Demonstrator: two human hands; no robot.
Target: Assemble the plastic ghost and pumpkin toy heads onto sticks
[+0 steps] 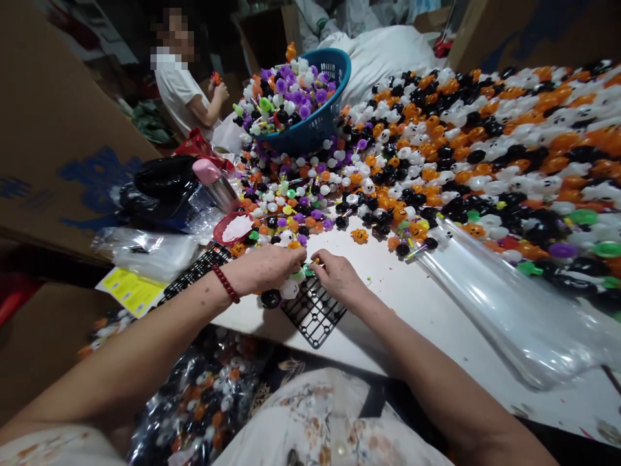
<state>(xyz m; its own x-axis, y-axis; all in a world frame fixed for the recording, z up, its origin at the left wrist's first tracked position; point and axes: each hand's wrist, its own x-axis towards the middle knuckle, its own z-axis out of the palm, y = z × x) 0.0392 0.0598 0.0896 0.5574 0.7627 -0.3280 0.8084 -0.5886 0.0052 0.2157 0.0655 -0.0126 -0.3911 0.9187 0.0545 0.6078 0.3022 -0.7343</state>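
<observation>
My left hand (pixel 262 266), with a red bead bracelet (pixel 226 283) at its wrist, is closed with the fingertips pinched; what they grip is hidden. A small green plastic piece (pixel 307 269) shows just beside those fingertips. Thumb and forefinger of my right hand (pixel 337 277) are pinched together at a small yellowish part (pixel 317 261), too small to name. Both hands are over a black plastic grid (pixel 316 317) on the white table. Below my left hand, a white ball-shaped piece (pixel 290 289) and a black one (pixel 270 298) lie at the grid's edge.
Halloween-coloured plastic toys (pixel 485 142) are heaped across the right and back. A blue basket (pixel 342 71) full of them stands behind. Clear plastic bags (pixel 490 291) lie right; a pink-capped flask (pixel 216 184) and small red basket (pixel 224 228) stand left. Another person (pixel 182 90) is at the back.
</observation>
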